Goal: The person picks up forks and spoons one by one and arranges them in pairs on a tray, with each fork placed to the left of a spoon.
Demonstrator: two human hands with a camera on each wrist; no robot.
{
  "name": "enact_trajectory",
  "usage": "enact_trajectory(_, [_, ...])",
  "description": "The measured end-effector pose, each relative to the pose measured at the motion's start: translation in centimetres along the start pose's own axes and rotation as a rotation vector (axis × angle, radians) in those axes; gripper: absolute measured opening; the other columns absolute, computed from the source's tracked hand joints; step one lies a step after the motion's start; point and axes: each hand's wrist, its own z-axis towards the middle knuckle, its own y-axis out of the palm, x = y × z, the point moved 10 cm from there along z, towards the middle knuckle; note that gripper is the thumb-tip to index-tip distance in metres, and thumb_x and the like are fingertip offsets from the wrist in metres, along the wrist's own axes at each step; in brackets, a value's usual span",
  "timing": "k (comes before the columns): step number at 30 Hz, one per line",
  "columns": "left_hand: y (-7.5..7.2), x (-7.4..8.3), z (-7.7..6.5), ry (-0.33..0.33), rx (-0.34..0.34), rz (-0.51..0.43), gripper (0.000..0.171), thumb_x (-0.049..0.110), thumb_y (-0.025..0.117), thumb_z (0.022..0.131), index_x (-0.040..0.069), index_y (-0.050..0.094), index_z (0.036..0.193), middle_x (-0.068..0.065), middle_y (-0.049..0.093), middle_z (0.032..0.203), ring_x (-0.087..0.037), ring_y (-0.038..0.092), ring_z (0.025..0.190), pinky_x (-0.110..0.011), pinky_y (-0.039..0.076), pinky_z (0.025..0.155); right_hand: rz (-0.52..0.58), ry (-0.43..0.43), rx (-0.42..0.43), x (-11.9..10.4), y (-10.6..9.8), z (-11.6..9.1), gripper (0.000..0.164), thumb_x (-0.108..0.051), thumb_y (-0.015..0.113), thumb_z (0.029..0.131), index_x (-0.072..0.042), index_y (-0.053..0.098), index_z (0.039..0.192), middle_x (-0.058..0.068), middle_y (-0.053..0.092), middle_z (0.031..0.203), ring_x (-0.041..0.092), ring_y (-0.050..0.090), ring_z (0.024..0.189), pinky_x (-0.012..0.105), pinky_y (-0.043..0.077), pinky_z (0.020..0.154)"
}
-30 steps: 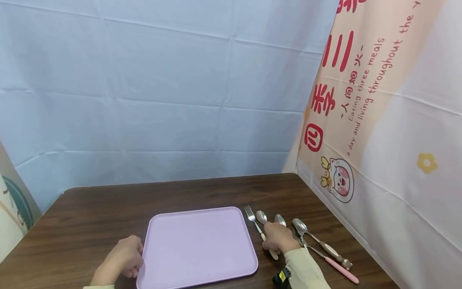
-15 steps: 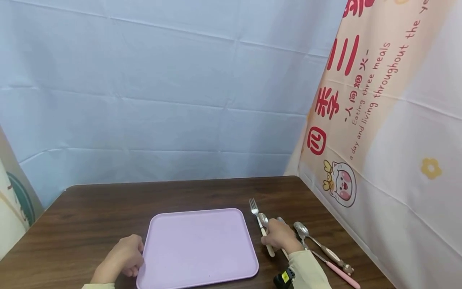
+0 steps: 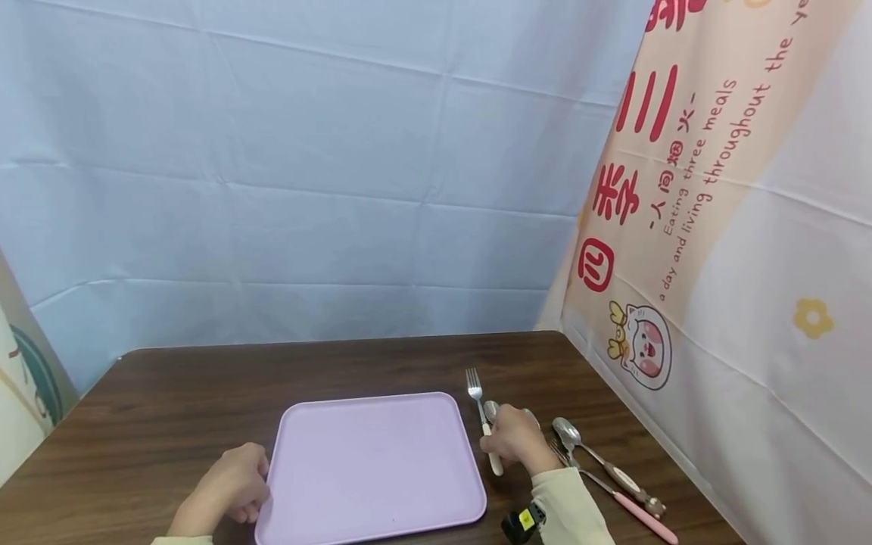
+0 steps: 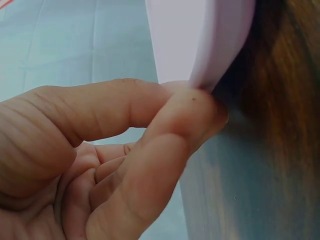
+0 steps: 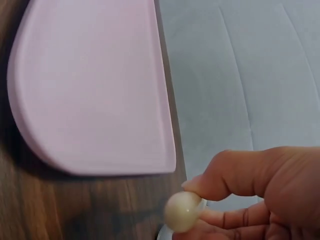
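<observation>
A lilac rectangular tray (image 3: 371,465) lies on the table, and my left hand (image 3: 235,481) pinches its left rim between thumb and forefinger. The left wrist view shows that grip close up on the tray's edge. To the right of the tray, my right hand (image 3: 518,437) holds a fork (image 3: 474,386) by its cream handle, tines pointing away from me. In the right wrist view the rounded handle end (image 5: 182,212) sits between thumb and fingers. Partly behind this hand is a spoon (image 3: 490,411); another piece of cutlery beside it is mostly hidden.
Further right lie a spoon (image 3: 567,431) with a brown animal-shaped handle end and a fork with a pink handle (image 3: 643,517), crossing each other. A pale blue cloth (image 3: 306,189) hangs behind the dark wooden table (image 3: 204,393), and a printed cloth (image 3: 770,318) along its right side.
My right hand has lifted the fork's position forward and then left, closer to the tray. My left hand and the tray have stayed in place.
</observation>
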Motion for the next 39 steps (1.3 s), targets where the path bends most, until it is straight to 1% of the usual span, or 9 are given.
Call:
enact_trajectory(2, [0.0, -0.1, -0.1, -0.006, 0.000, 0.000, 0.021, -0.010, 0.053, 0.055, -0.002, 0.045, 0.073, -0.005, 0.052, 0.040, -0.014, 0.051, 0.034, -0.026, 0.049, 0.033, 0.003, -0.033, 0.013, -1.0, 0.2, -0.1, 0.015, -0.012, 0.065, 0.064, -0.004, 0.053, 0.069, 0.002, 0.054, 0.053, 0.012, 0.051, 0.037, 0.026, 0.045, 0.040])
enact_trajectory(5, [-0.1, -0.1, -0.2, -0.014, 0.000, -0.008, 0.022, -0.010, 0.053, 0.055, -0.002, 0.046, 0.074, -0.006, 0.053, 0.040, -0.015, 0.052, 0.035, -0.027, 0.050, 0.033, 0.032, -0.079, 0.013, -2.7, 0.8, -0.2, 0.013, -0.010, 0.063, 0.063, -0.004, 0.052, 0.065, 0.001, 0.052, 0.051, 0.011, 0.049, 0.036, 0.024, 0.044, 0.037])
enact_trajectory(9, [0.2, -0.1, -0.2, -0.014, -0.007, -0.021, 0.022, -0.010, 0.054, 0.057, -0.003, 0.046, 0.075, -0.006, 0.053, 0.041, -0.015, 0.052, 0.036, -0.027, 0.050, 0.034, 0.038, -0.121, 0.001, -4.9, 2.0, -0.5, 0.018, -0.011, 0.064, 0.062, -0.009, 0.050, 0.050, -0.001, 0.051, 0.043, 0.009, 0.048, 0.035, 0.023, 0.043, 0.036])
enact_trajectory(12, [0.4, -0.1, -0.2, -0.018, -0.014, -0.031, 0.021, -0.010, 0.054, 0.057, -0.003, 0.046, 0.075, -0.007, 0.053, 0.041, -0.015, 0.052, 0.036, -0.027, 0.050, 0.034, 0.040, -0.145, -0.006, -6.5, 3.1, -0.9, 0.018, -0.011, 0.065, 0.060, -0.011, 0.049, 0.050, -0.002, 0.050, 0.042, 0.009, 0.047, 0.035, 0.023, 0.042, 0.038])
enact_trajectory(16, [0.3, -0.1, -0.3, -0.023, -0.013, -0.032, 0.021, -0.009, 0.054, 0.058, -0.003, 0.046, 0.076, -0.007, 0.053, 0.042, -0.016, 0.052, 0.036, -0.028, 0.051, 0.034, 0.094, -0.169, -0.040, -8.9, 4.6, -1.3, 0.017, -0.009, 0.064, 0.059, -0.009, 0.050, 0.051, -0.002, 0.050, 0.042, 0.009, 0.048, 0.034, 0.023, 0.043, 0.037])
enact_trajectory(24, [0.2, -0.1, -0.3, -0.010, -0.007, -0.034, 0.021, -0.009, 0.054, 0.057, -0.002, 0.045, 0.074, -0.007, 0.053, 0.042, -0.016, 0.052, 0.036, -0.028, 0.051, 0.034, 0.139, -0.162, -0.115, -13.5, 8.0, -1.9, 0.019, -0.008, 0.067, 0.060, -0.007, 0.048, 0.056, -0.001, 0.051, 0.041, 0.008, 0.048, 0.032, 0.020, 0.046, 0.041])
enact_trajectory(27, [0.3, -0.1, -0.2, -0.013, -0.008, -0.033, 0.021, -0.009, 0.054, 0.057, -0.002, 0.045, 0.075, -0.007, 0.053, 0.042, -0.016, 0.052, 0.035, -0.028, 0.051, 0.034, 0.168, -0.162, -0.130, -15.1, 9.0, -2.2, 0.020, -0.007, 0.068, 0.060, -0.006, 0.048, 0.057, 0.000, 0.051, 0.041, 0.008, 0.047, 0.030, 0.019, 0.046, 0.038])
enact_trajectory(34, [0.5, -0.2, -0.1, -0.022, -0.010, -0.022, 0.021, -0.009, 0.055, 0.056, -0.001, 0.045, 0.073, -0.007, 0.053, 0.042, -0.015, 0.052, 0.035, -0.028, 0.050, 0.034, 0.193, -0.159, -0.110, -18.1, 10.5, -2.4, 0.021, -0.008, 0.068, 0.059, -0.006, 0.048, 0.056, -0.001, 0.050, 0.039, 0.006, 0.046, 0.028, 0.016, 0.045, 0.037])
enact_trajectory(39, [0.4, -0.1, -0.1, -0.015, -0.007, -0.020, 0.021, -0.009, 0.056, 0.056, -0.001, 0.045, 0.072, -0.007, 0.053, 0.043, -0.015, 0.052, 0.035, -0.028, 0.050, 0.034, 0.162, -0.140, -0.089, -19.5, 11.5, -2.3, 0.023, -0.012, 0.072, 0.059, -0.007, 0.049, 0.056, -0.003, 0.050, 0.038, 0.006, 0.046, 0.030, 0.015, 0.045, 0.042])
